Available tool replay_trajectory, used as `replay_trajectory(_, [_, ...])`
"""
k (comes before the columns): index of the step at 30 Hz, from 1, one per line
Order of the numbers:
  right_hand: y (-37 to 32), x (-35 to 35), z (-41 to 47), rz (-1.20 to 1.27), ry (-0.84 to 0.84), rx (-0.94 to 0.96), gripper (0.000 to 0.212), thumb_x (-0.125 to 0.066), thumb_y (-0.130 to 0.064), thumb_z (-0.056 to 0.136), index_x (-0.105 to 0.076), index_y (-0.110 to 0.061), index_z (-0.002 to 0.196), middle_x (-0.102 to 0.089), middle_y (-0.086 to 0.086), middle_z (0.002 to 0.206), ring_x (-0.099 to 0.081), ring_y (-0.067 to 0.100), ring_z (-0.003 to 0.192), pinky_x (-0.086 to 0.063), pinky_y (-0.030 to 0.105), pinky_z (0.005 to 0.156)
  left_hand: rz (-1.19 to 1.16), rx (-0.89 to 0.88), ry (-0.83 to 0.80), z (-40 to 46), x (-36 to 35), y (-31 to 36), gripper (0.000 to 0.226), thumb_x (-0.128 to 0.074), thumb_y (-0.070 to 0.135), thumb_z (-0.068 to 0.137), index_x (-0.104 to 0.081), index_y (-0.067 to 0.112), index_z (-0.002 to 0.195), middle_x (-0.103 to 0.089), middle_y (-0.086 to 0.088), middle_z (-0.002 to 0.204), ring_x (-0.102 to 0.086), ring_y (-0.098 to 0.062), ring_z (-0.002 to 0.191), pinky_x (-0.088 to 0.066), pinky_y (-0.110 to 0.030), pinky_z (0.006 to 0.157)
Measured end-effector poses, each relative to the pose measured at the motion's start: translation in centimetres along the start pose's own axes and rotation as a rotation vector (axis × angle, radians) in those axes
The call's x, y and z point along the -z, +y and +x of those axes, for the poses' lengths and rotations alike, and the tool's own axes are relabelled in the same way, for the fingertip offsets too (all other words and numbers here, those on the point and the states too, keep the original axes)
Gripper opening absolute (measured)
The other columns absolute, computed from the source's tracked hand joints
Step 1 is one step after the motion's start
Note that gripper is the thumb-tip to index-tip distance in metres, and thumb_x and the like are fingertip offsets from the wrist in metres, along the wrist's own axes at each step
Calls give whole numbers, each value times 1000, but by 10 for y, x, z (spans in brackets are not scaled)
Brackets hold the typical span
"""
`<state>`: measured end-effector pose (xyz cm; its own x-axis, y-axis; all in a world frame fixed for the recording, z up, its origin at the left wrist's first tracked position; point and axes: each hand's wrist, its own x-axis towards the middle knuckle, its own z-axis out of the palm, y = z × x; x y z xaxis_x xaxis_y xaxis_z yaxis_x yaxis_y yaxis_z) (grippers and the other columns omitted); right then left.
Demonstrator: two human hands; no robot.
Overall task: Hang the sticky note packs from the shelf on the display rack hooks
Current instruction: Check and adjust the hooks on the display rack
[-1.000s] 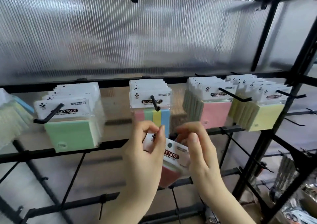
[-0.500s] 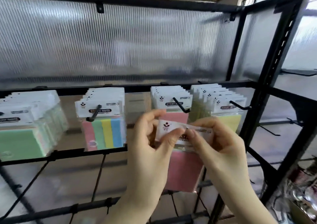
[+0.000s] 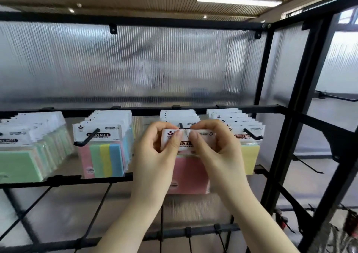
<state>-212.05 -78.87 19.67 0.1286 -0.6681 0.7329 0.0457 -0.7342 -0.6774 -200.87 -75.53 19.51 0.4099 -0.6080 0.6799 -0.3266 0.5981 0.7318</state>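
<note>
Both hands pinch the white header card of a pink sticky note pack (image 3: 187, 173): left hand (image 3: 155, 156) and right hand (image 3: 217, 152) hold it at the tip of a black hook (image 3: 181, 125). Neighbouring hooks carry a striped multicolour pack row (image 3: 104, 156), a green row (image 3: 25, 163) and a yellow row (image 3: 249, 156) on the black display rack (image 3: 271, 109).

Pink pack (image 3: 187, 173), black rack (image 3: 271, 117)

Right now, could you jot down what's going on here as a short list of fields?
activity: hanging a pink sticky note pack on a rack hook
left hand: pinches the pack's white header
right hand: pinches the header too
hook tip: just above the header, between the thumbs
neighbours: multicolour packs to the left, yellow packs to the right
</note>
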Motion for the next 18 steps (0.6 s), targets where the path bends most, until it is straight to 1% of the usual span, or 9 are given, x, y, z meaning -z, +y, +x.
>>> replay_trajectory(2, [1,2,1,15,-15,13,22,-65,-5,88,-61,-26,84,-62,-25,75,-55,-9,66,-39,5,63,23,-13,1,0,0,-1,14,-66,14,87,-60,26,81,-66,15,77,-61,2,71,-42,-7,64])
replay_trajectory(5, [3,2,4,16,-40,31,22,-66,-4,88,-61,-25,83,-62,-26,76,-54,-9,64,-38,4,61,53,-32,3,-1,1,-2,7,-65,24,85,-60,28,82,-67,12,80,-63,-1,76,-43,-9,67])
replay_trajectory(7, [5,3,6,28,-65,28,18,-67,-10,86,-61,-26,82,-63,-25,77,-55,-9,67,-38,5,63,73,-45,21,-2,2,-3,3,-62,28,82,-59,29,81,-65,12,79,-61,-1,72,-42,-9,65])
replay_trajectory(9, [6,3,7,49,-96,15,12,-64,-17,83,-61,-29,82,-63,-25,79,-57,-8,72,-39,5,65,87,-54,35,-3,4,-5,2,-61,29,83,-59,29,82,-63,9,77,-59,-1,68,-41,-9,62])
replay_trajectory(12, [9,4,7,82,-136,1,8,-63,-21,82,-61,-29,81,-64,-23,80,-58,-7,75,-41,7,68,104,-52,31,-5,7,-8,7,-65,32,86,-59,29,83,-65,10,80,-62,-3,72,-44,-10,64])
replay_trajectory(14, [12,4,6,103,-166,-3,6,-63,-23,82,-61,-28,84,-64,-23,82,-59,-6,78,-42,8,70,104,-41,32,-6,7,-8,6,-63,33,85,-58,29,84,-66,11,80,-63,-3,73,-45,-11,65])
replay_trajectory(16, [14,4,7,103,-177,23,7,-63,-23,83,-62,-28,87,-65,-25,85,-60,-7,82,-42,8,73,95,-34,37,-6,6,-8,6,-61,34,82,-58,29,84,-67,12,80,-64,-3,74,-46,-12,65])
replay_trajectory(18, [15,5,7,96,-178,52,9,-63,-20,83,-63,-28,87,-66,-25,86,-60,-7,84,-41,6,75,86,-30,44,-6,6,-8,6,-62,33,83,-59,28,84,-67,8,80,-64,-6,74,-47,-14,65])
